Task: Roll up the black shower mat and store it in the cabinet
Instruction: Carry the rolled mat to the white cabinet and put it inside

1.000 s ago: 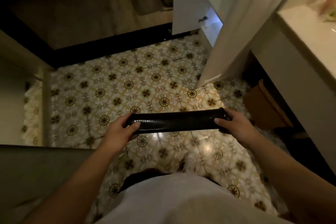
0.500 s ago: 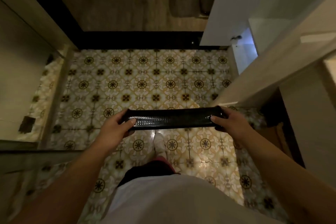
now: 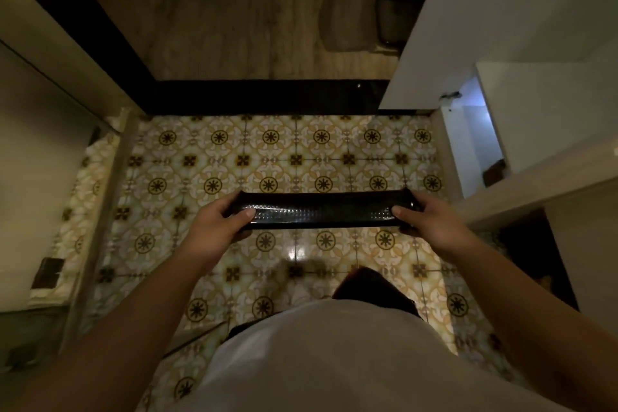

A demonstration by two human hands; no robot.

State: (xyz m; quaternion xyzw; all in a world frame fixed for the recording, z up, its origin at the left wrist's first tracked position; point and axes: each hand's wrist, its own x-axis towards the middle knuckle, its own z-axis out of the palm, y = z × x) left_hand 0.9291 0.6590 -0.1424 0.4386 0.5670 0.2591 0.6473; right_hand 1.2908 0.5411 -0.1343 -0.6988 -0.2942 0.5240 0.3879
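Floor (image 3: 284,157): patterned tile, well below the roll you hold
Cabinet (image 3: 475,144): open on your right, its door (image 3: 468,27) swung out, a lit compartment beyond the mat's right end
Mat (image 3: 322,212): already rolled into a black tube, held level in the air in front of you, long axis running left to right
Left hand (image 3: 217,227): closed around the mat's left end, thumb on top
Right hand (image 3: 424,219): closed around the right end, and nearer the cabinet
Next move: judged, you swing the right end toward the opening and feed the roll in endwise
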